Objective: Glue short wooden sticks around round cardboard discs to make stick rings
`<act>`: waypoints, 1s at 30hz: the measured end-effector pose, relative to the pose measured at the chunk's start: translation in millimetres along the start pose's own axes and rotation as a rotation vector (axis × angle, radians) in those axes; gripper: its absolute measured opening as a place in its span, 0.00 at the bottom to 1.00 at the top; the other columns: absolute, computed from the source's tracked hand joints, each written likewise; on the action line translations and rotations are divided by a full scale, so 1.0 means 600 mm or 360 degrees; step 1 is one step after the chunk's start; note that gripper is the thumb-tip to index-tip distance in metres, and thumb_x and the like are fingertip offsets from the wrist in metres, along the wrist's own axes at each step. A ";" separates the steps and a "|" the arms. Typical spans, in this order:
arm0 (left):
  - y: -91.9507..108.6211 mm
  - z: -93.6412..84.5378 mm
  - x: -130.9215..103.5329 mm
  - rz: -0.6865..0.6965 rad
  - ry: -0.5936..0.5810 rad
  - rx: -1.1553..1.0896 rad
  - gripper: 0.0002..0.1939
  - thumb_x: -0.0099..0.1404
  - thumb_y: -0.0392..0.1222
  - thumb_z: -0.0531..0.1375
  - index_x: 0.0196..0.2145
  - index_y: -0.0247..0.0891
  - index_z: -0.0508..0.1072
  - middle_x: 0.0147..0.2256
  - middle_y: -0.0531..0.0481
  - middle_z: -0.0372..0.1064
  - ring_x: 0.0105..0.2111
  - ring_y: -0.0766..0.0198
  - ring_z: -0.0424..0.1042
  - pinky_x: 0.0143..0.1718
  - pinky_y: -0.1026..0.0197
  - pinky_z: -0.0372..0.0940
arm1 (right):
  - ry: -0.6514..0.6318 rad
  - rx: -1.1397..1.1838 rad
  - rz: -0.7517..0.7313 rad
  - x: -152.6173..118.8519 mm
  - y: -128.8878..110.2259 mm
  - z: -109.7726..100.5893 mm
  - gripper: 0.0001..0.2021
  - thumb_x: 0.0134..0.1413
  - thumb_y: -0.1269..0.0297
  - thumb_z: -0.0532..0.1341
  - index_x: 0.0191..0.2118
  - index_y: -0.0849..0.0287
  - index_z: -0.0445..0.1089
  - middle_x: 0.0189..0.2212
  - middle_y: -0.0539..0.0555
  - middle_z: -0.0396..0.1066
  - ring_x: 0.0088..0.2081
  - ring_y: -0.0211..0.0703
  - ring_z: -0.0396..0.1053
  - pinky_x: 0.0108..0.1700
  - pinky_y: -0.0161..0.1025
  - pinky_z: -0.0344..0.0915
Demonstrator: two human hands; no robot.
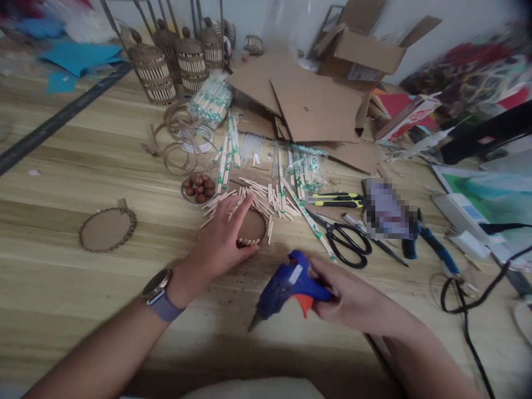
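My right hand point(347, 291) is wrapped round the handle of a blue hot glue gun point(286, 282) with an orange trigger. The gun's nozzle points down and to the left, towards the front of the table. My left hand point(222, 233), with a watch on its wrist, has its thumb and fingers spread over a round brown cardboard piece point(252, 226). Short sticks stand along part of that piece's rim, and my palm hides its left side. Just behind lies a loose heap of short wooden sticks point(268, 197). Another cardboard disc point(106, 229) with a ridged edge lies at the left.
A bowl of brown beads point(198, 188) stands behind my left hand. Scissors point(349, 238), a yellow-black cutter point(336, 199) and blue-handled pliers point(438, 249) lie to the right. Wrapped chopsticks point(211, 100), cardboard sheets point(316, 105) and small stick lanterns point(153, 75) are farther back. A black cable point(465, 310) runs at right.
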State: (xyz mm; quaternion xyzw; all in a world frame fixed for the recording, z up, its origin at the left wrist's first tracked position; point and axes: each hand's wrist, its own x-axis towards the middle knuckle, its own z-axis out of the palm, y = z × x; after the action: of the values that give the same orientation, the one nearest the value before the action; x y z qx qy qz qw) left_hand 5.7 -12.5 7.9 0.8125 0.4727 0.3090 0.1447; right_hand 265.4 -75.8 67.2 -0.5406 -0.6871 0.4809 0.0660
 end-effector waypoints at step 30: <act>-0.001 0.001 0.000 0.0021 0.0034 0.0005 0.60 0.52 0.40 0.75 0.71 0.50 0.42 0.62 0.38 0.56 0.63 0.40 0.58 0.63 0.33 0.60 | 0.0683 -0.0072 -0.0418 0.033 0.038 0.028 0.19 0.61 0.48 0.61 0.25 0.55 0.68 0.26 0.53 0.71 0.29 0.45 0.70 0.33 0.40 0.70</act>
State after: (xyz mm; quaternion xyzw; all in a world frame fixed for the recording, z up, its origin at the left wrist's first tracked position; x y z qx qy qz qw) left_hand 5.5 -12.1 6.9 0.8124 0.4693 0.3179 0.1365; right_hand 262.4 -70.8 33.4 -0.5377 -0.7323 0.3268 0.2603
